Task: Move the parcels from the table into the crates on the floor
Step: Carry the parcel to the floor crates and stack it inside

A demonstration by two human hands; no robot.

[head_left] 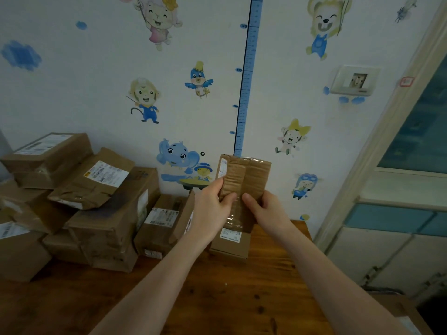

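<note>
Both hands (212, 206) gripping parcel (251, 175), upright between them

Both forearms are bare and slender along their whole visible length above the surface (229, 298); the left hand (212, 209) and right hand (268, 209) are likewise bare.

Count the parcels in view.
9 or so: parcel gripped by left hand and right hand; small box on table below; about seven in the pile at left. More may be hidden.

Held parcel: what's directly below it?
A small labelled box on the table sits below the held parcel, which the left hand and right hand grip. The parcel's lower end hides the box's far side.
</note>
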